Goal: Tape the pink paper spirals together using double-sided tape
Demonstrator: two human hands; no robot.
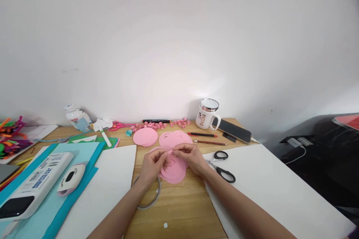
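Both my hands meet over the middle of the wooden table (179,209). My left hand (151,164) and my right hand (189,157) pinch a pink paper spiral (174,171) between their fingertips, its cut coil hanging down to the table. Behind it lie a stack of pink paper circles (145,136) and more cut pink spirals (175,139). Several small rolled pink paper roses (157,124) sit in a row near the wall.
Black-handled scissors (223,166) lie right of my right hand. White foam sheets (269,190) flank the work spot. A white mug (206,114), a phone (235,130), pencils (209,142), a tape ring (151,194), blue paper (56,209) and a white case (33,186) surround it.
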